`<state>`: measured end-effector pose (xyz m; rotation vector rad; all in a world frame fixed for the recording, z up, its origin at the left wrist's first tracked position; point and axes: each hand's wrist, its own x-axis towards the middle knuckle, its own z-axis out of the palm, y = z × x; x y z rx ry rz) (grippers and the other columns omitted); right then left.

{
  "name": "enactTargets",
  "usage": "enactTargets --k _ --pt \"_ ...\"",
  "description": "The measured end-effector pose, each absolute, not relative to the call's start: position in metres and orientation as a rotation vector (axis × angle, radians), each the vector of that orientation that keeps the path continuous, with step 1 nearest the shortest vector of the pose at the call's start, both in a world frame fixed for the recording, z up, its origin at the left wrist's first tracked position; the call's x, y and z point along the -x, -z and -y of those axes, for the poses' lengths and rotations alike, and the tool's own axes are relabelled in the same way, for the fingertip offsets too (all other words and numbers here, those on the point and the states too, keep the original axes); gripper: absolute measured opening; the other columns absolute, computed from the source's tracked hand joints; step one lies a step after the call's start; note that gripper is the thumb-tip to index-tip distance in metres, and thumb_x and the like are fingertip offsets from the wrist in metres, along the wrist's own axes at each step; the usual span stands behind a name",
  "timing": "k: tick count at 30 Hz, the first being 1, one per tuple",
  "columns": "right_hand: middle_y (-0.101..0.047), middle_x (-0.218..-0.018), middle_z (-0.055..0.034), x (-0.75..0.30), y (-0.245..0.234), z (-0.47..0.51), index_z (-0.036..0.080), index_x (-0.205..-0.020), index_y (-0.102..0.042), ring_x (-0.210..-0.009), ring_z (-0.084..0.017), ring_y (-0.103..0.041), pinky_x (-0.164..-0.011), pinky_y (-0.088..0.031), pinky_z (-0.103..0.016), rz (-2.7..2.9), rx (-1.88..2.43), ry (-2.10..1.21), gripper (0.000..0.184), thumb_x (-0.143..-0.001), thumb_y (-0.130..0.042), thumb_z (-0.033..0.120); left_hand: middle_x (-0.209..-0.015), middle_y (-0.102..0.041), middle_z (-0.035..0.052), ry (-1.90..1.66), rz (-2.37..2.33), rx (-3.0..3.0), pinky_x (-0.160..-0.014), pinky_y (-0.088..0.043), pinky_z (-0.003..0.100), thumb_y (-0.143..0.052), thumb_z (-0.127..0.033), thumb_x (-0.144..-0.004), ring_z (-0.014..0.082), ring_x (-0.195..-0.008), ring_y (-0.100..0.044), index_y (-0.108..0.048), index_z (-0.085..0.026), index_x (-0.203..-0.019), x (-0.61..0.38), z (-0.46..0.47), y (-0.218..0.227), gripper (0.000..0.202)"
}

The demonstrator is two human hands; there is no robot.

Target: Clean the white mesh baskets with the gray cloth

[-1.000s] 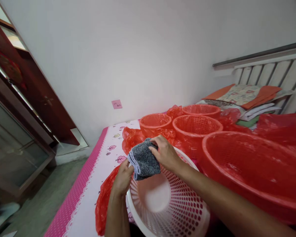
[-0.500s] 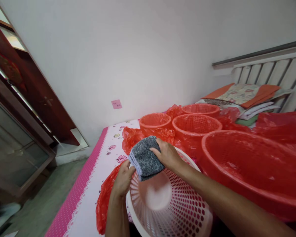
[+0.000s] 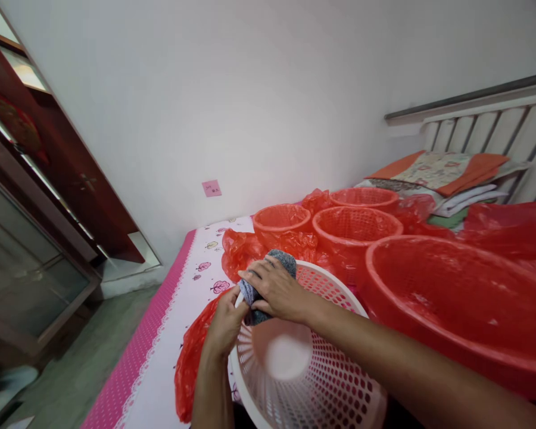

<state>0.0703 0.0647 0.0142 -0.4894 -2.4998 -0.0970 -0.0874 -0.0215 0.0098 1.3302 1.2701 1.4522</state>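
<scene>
Over the upper part of the white mesh basket (image 3: 290, 357), I hold a pair of folded grey marled socks (image 3: 284, 260) with lilac cuffs. My left hand (image 3: 226, 322) pinches the cuff end between thumb and fingers. Laid across the socks, my right hand (image 3: 274, 289) curls its fingers over the cuffs, with its thumb underneath. Most of the socks is hidden behind that hand. The basket's bottom shows bare below them.
Red plastic baskets (image 3: 357, 223) with red film around them stand on the bed. A large red basket (image 3: 455, 298) is close on my right. A crumpled red bag (image 3: 192, 357) lies at left on the patterned sheet (image 3: 156, 381). Folded bedding (image 3: 442, 173) is stacked by the headboard.
My right hand has moved left from the far end of the socks to the cuffs, and the socks now look bunched up. My left hand stays almost in place.
</scene>
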Motion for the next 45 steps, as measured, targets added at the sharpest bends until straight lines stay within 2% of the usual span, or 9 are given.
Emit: enactTargets --k 7,13,21,29,35,38,40,42,45 --pt "-0.07 -0.121 -0.0164 -0.07 -0.036 -0.078 0.012 -0.131 -0.065 -0.112 -0.034 -0.064 -0.101 -0.048 -0.048 2.684 0.512 0.222 0.056 -0.094 -0.081 0.051 -0.101 -0.082 0.0036 -1.367 -1.284 -1.368 -0.088 -0.054 0.035 -0.082 -0.036 -0.077 0.028 -0.096 -0.07 -0.082 -0.024 -0.11 0.094 0.026 -0.008 0.035" --pt "-0.074 -0.117 -0.0142 -0.082 -0.044 -0.093 0.017 -0.119 -0.068 -0.107 -0.032 -0.067 -0.092 -0.05 -0.042 2.682 0.609 0.085 0.04 -0.093 -0.084 0.043 -0.113 -0.082 0.0058 -1.327 -1.273 -1.432 -0.1 -0.052 0.04 -0.075 -0.046 -0.089 0.0303 -0.109 -0.071 -0.08 -0.028 -0.12 0.099 0.029 -0.008 0.037" --pt "-0.077 -0.108 -0.0074 -0.106 -0.04 -0.105 0.022 -0.109 -0.072 -0.099 -0.028 -0.07 -0.088 -0.053 -0.039 2.547 0.721 -0.113 0.02 -0.092 -0.083 0.027 -0.122 -0.082 0.006 -1.366 -1.267 -1.459 -0.108 -0.049 0.04 -0.075 -0.046 -0.09 0.0326 -0.117 -0.071 -0.082 -0.03 -0.118 0.096 0.027 -0.009 0.033" --pt "-0.078 -0.105 -0.0062 -0.113 -0.04 -0.106 0.022 -0.103 -0.072 -0.095 -0.027 -0.07 -0.083 -0.05 -0.036 2.506 0.826 -0.262 0.014 -0.094 -0.08 0.029 -0.119 -0.082 0.0058 -1.368 -1.273 -1.45 -0.107 -0.048 0.039 -0.076 -0.044 -0.087 0.0316 -0.114 -0.071 -0.083 -0.029 -0.115 0.099 0.028 -0.01 0.032" --pt "-0.077 -0.1 -0.0044 -0.13 -0.036 -0.11 0.022 -0.101 -0.07 -0.088 -0.023 -0.071 -0.075 -0.049 -0.031 2.399 0.938 -0.562 0.009 -0.099 -0.072 0.03 -0.12 -0.082 0.007 -1.392 -1.272 -1.396 -0.109 -0.047 0.043 -0.079 -0.044 -0.082 0.0336 -0.116 -0.07 -0.082 -0.029 -0.109 0.101 0.028 -0.011 0.031" --pt "-0.079 -0.108 -0.0092 -0.139 -0.031 -0.11 0.022 -0.111 -0.071 -0.095 -0.026 -0.073 -0.08 -0.053 -0.036 2.29 0.969 -0.572 0.02 -0.1 -0.07 0.039 -0.12 -0.083 0.0066 -1.41 -1.285 -1.401 -0.109 -0.047 0.042 -0.079 -0.044 -0.083 0.0345 -0.118 -0.07 -0.082 -0.029 -0.108 0.103 0.029 -0.008 0.03" --pt "-0.078 -0.104 -0.0139 -0.144 -0.027 -0.109 0.02 -0.109 -0.073 -0.092 -0.031 -0.074 -0.077 -0.054 -0.041 2.204 1.148 -0.47 0.032 -0.099 -0.07 0.051 -0.12 -0.082 0.0062 -1.421 -1.296 -1.404 -0.109 -0.046 0.042 -0.078 -0.042 -0.083 0.0341 -0.119 -0.069 -0.082 -0.029 -0.109 0.104 0.029 -0.006 0.03" --pt "-0.076 -0.088 -0.0142 -0.146 -0.024 -0.108 0.02 -0.092 -0.073 -0.08 -0.032 -0.072 -0.071 -0.052 -0.042 2.156 1.299 -0.416 0.04 -0.097 -0.068 0.059 -0.12 -0.082 0.0064 -1.425 -1.302 -1.407 -0.108 -0.046 0.041 -0.078 -0.041 -0.084 0.0335 -0.119 -0.069 -0.082 -0.028 -0.11 0.105 0.03 -0.005 0.03" --pt "-0.064 -0.063 -0.0056 -0.144 -0.022 -0.111 0.024 -0.065 -0.063 -0.061 -0.025 -0.063 -0.062 -0.048 -0.038 2.097 1.269 -0.62 0.044 -0.091 -0.073 0.058 -0.118 -0.082 0.0062 -1.426 -1.307 -1.41 -0.106 -0.047 0.04 -0.078 -0.04 -0.084 0.0326 -0.114 -0.07 -0.082 -0.028 -0.11 0.106 0.029 -0.004 0.029"
